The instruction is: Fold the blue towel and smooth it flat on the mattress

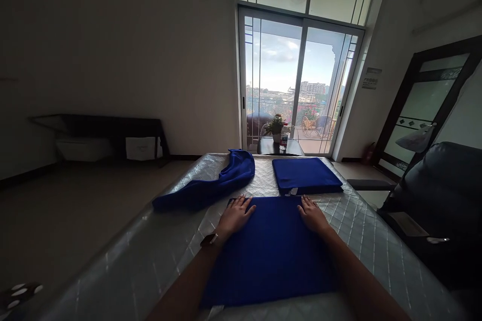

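Observation:
A blue cloth [273,256], spread into a flat rectangle, lies right in front of me. My left hand [236,214] rests palm down on its far left corner, fingers stretched out. On the far right corner lies my right hand [313,214], also flat with its fingers extended. Just beyond it sits a neatly folded stack of blue cloth [307,174] with a small white tag at its near edge. Past my left hand, a crumpled blue cloth [214,185] stretches in a loose heap.
Everything rests on a surface with a quilted silvery cover [354,230]. A dark armchair [440,200] stands close on the right. Behind the far edge are a small table with a potted plant [276,128] and a sliding glass door [301,80]. A dark bench [113,133] stands along the left wall.

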A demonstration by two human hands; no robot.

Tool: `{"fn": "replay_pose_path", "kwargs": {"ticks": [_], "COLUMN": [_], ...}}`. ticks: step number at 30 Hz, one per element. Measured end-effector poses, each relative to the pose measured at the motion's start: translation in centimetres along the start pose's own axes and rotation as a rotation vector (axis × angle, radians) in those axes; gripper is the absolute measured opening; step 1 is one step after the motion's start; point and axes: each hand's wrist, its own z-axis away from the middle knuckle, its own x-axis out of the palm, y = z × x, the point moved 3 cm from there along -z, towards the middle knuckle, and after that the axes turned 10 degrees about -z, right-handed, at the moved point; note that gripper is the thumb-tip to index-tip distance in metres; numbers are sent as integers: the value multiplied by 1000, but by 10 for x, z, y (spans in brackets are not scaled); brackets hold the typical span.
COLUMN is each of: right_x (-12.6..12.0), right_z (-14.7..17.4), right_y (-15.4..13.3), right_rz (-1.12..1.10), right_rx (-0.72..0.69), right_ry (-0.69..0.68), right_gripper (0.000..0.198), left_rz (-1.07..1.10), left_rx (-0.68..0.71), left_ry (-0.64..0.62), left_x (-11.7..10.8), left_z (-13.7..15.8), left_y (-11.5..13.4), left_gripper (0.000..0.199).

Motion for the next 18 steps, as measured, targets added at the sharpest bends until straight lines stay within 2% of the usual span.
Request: {"fn": "replay_pose_path", "kwargs": {"ticks": [12, 18], "right_x": [-1, -5], "right_z": [-3, 1], "right_y": [-1, -10], "right_rz": [7, -27], "right_rx": [-1, -19], "right_ry": [-7, 0], "right_gripper": [66, 67], "left_rz": [-178, -215], "left_rx": [26, 33], "left_ry": [-22, -50], "left_x": [6, 5], "left_z": [4, 6], "left_y": [-5, -1], "left_gripper": [53, 49]}}
